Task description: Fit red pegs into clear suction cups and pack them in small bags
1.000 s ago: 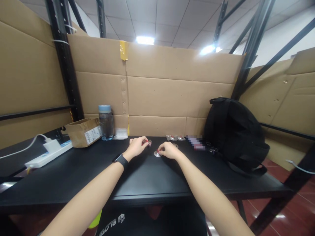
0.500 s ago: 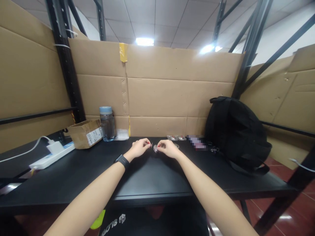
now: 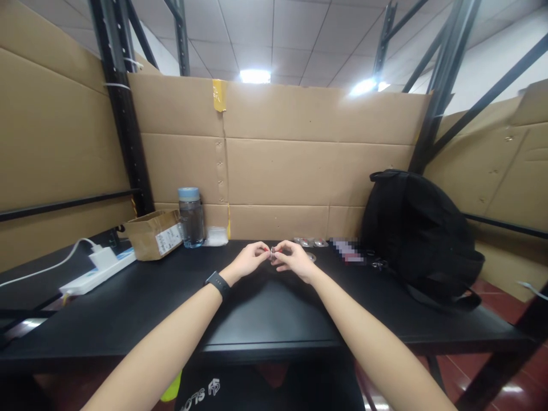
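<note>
My left hand [image 3: 252, 260], with a dark watch [image 3: 217, 282] on its wrist, pinches with thumb and forefinger over the middle of the black table [image 3: 274, 319]. Facing it, my right hand [image 3: 296, 261] has its fingertips closed on a small shiny, partly clear piece [image 3: 273, 255]. The fingertips of both hands meet at this piece and cover most of it; its kind does not show. Whether the left fingers hold a separate bit is hidden. Just behind the right hand lies a small round clear object [image 3: 313, 257], partly covered.
Several clear packs with reddish contents [image 3: 309, 242] lie at the back. Right stand a blurred-out item [image 3: 347, 250] and a black backpack [image 3: 422, 240]. Left are a cardboard box [image 3: 152, 235], a water bottle [image 3: 191, 220], a white packet [image 3: 216, 236] and a power strip [image 3: 98, 272].
My hands have come together, closing the gap between their fingertips. The shiny piece in my right hand now sits against the left fingertips. The whole view has shifted slightly.
</note>
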`<control>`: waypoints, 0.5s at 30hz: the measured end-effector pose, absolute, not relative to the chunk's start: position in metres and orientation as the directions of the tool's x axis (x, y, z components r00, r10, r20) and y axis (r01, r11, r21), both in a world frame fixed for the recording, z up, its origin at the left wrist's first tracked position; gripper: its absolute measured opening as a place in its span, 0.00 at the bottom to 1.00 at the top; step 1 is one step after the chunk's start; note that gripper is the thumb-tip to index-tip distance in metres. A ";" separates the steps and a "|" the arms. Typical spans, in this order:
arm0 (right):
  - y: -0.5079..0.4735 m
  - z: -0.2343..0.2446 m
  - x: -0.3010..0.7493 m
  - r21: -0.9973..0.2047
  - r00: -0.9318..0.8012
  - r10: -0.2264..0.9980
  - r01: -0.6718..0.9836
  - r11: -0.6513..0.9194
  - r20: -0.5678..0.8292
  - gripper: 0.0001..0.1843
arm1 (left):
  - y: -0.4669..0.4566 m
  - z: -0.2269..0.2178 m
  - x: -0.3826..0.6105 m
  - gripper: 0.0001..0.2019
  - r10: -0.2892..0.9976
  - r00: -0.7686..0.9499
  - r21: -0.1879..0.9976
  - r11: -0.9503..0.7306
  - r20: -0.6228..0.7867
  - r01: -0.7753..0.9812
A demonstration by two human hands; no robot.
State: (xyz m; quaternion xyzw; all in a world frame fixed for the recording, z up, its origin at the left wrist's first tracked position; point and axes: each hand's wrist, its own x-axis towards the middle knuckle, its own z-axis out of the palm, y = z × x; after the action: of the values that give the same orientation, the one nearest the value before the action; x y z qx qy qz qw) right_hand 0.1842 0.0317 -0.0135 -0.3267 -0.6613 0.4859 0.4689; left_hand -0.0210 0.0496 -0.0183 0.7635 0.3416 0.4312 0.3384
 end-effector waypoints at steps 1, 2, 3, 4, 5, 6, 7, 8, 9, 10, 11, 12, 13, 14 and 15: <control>0.031 -0.013 0.184 -0.951 -0.351 0.887 -0.040 0.306 0.300 0.21 | 0.050 -0.019 -0.021 0.12 0.814 0.394 0.809 -0.539 0.427 0.235; 0.030 -0.012 0.185 -0.953 -0.353 0.887 -0.050 0.299 0.297 0.23 | 0.050 -0.019 -0.022 0.11 0.814 0.389 0.800 -0.544 0.430 0.254; 0.030 -0.012 0.185 -0.955 -0.355 0.889 -0.054 0.290 0.290 0.24 | 0.051 -0.020 -0.023 0.12 0.816 0.380 0.782 -0.552 0.435 0.290; 0.029 -0.012 0.185 -0.958 -0.359 0.890 -0.053 0.280 0.280 0.25 | 0.051 -0.020 -0.024 0.12 0.819 0.365 0.755 -0.560 0.442 0.341; 0.029 -0.011 0.185 -0.961 -0.362 0.892 -0.046 0.273 0.271 0.25 | 0.051 -0.021 -0.024 0.13 0.823 0.347 0.723 -0.564 0.450 0.400; 0.029 -0.011 0.185 -0.962 -0.364 0.893 -0.038 0.271 0.266 0.25 | 0.051 -0.021 -0.025 0.13 0.826 0.331 0.688 -0.563 0.456 0.457; 0.029 -0.012 0.185 -0.961 -0.364 0.893 -0.029 0.274 0.266 0.26 | 0.050 -0.020 -0.025 0.14 0.828 0.318 0.658 -0.561 0.463 0.503; 0.030 -0.012 0.184 -0.959 -0.364 0.891 -0.018 0.283 0.270 0.28 | 0.050 -0.019 -0.026 0.14 0.827 0.315 0.633 -0.560 0.466 0.534; 0.030 -0.013 0.184 -0.955 -0.362 0.890 -0.003 0.297 0.278 0.31 | 0.049 -0.018 -0.025 0.15 0.823 0.322 0.615 -0.565 0.468 0.551; 0.031 -0.013 0.183 -0.950 -0.360 0.888 0.015 0.313 0.287 0.33 | 0.048 -0.016 -0.025 0.15 0.816 0.339 0.597 -0.575 0.468 0.559; 0.031 -0.014 0.183 -0.944 -0.355 0.887 0.035 0.327 0.294 0.35 | 0.047 -0.014 -0.026 0.16 0.808 0.355 0.579 -0.587 0.471 0.566; 0.032 -0.014 0.183 -0.939 -0.348 0.888 0.059 0.339 0.299 0.34 | 0.048 -0.011 -0.028 0.16 0.800 0.365 0.556 -0.596 0.476 0.580; 0.034 -0.015 0.184 -0.932 -0.338 0.891 0.089 0.351 0.303 0.34 | 0.049 -0.009 -0.031 0.16 0.794 0.365 0.522 -0.598 0.485 0.608; 0.035 -0.015 0.184 -0.923 -0.325 0.894 0.125 0.363 0.308 0.33 | 0.050 -0.006 -0.036 0.16 0.793 0.353 0.478 -0.589 0.496 0.652; 0.037 -0.015 0.186 -0.911 -0.312 0.896 0.164 0.378 0.316 0.32 | 0.053 -0.004 -0.043 0.15 0.796 0.327 0.429 -0.563 0.509 0.706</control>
State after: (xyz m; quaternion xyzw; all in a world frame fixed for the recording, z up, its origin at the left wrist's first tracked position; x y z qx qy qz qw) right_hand 0.1858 0.0372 -0.0147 -0.3792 -0.6991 0.4087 0.4477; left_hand -0.0432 0.0531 -0.0038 0.8119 0.4627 0.3501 0.0644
